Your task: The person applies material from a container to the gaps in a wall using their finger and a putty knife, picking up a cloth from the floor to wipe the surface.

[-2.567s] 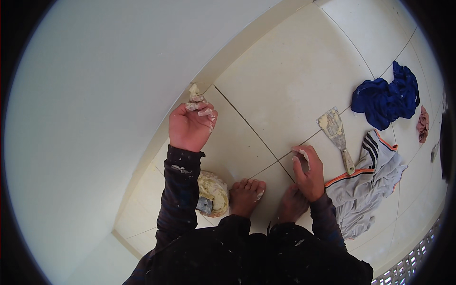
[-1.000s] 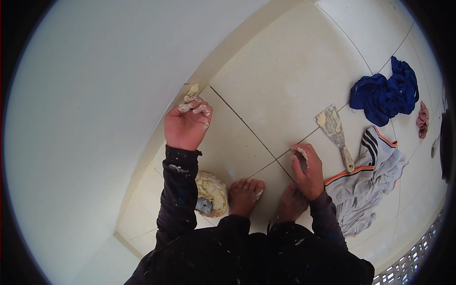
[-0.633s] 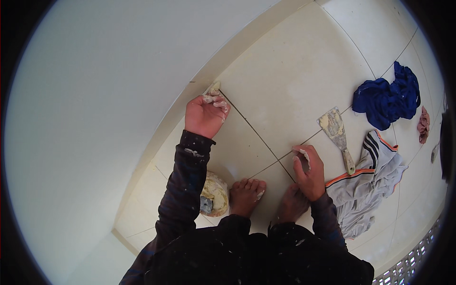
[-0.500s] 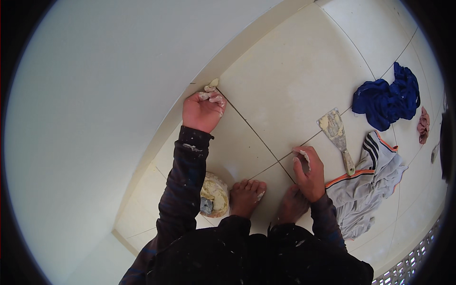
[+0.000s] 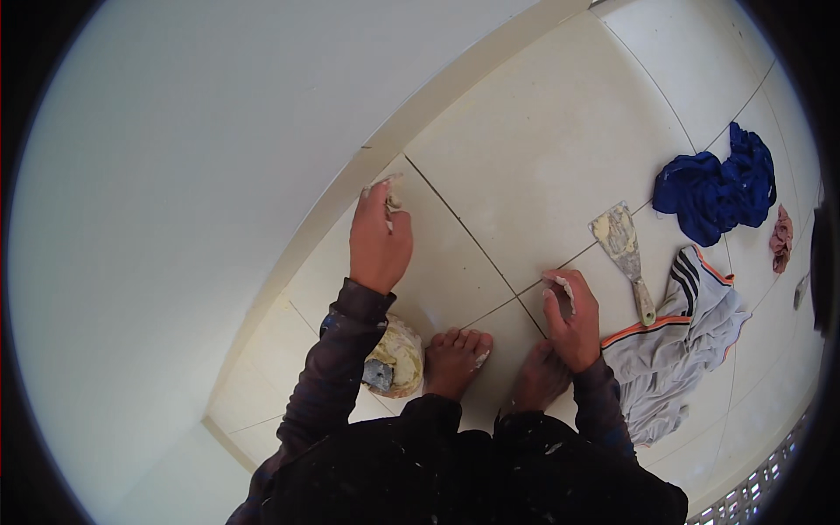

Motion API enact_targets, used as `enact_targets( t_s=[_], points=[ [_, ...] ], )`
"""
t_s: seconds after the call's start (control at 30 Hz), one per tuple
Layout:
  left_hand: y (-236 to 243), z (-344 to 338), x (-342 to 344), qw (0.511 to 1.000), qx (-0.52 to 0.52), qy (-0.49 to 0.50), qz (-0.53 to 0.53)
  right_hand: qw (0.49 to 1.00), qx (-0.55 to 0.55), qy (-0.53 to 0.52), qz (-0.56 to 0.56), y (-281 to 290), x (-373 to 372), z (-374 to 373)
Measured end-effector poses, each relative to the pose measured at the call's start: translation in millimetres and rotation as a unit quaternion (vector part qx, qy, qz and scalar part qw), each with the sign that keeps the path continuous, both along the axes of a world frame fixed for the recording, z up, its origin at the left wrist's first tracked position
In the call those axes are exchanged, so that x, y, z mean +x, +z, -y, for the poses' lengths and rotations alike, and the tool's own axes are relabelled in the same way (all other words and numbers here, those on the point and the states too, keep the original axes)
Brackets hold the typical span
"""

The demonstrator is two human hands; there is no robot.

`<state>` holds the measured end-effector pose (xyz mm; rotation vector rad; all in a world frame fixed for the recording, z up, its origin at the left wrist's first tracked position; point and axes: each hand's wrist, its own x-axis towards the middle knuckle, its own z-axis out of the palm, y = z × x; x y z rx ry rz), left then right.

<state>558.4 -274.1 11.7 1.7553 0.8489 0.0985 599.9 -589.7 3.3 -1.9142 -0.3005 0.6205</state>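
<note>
My left hand (image 5: 382, 241) is by the foot of the wall, thumb and fingers closed around a pale lump of putty (image 5: 394, 198). Whitish smears coat its fingertips. My right hand (image 5: 573, 319) hovers near my feet, loosely curved, with a gap between thumb and fingers and nothing visible between them; putty is smeared along its index finger. Beneath my left forearm stands a round tub of cream putty (image 5: 404, 354), partly covered by the sleeve, with a grey block-like piece (image 5: 378, 375) in it. To the right, a putty-coated scraper (image 5: 623, 249) lies flat on the tiles.
The white wall (image 5: 201, 175) and its beige skirting (image 5: 420, 112) run along the left. On the tiled floor (image 5: 525, 140) at right lie a crumpled blue cloth (image 5: 717, 188), a grey garment with orange trim (image 5: 665, 359) and a small pinkish rag (image 5: 781, 239). A perforated edge (image 5: 752, 486) curves at lower right.
My left hand has turned over from palm up, drawn back slightly from the skirting and shifted right. My right hand has barely moved.
</note>
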Motion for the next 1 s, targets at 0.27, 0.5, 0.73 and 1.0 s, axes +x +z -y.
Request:
enact_targets(
  t_s=[0.27,0.5,0.73,1.0],
  points=[
    [-16.1,-17.8,9.2,0.711,0.567,-0.302,-0.287,1.0,0.0,0.019,0.005,-3.5,-3.6,-0.2],
    [-1.1,-60.7,-78.7,0.677,0.56,-0.308,-0.365,0.999,0.0,0.033,0.006,-1.6,-3.4,-3.1],
    [43.3,-59.5,-161.4,0.764,0.481,-0.202,-0.379,0.963,0.092,0.239,-0.09,9.5,-38.0,-76.5],
    [93.0,41.8,-252.0,0.929,0.226,-0.104,-0.274,0.912,0.065,0.399,0.063,-21.4,-86.2,-153.8]
  ],
)
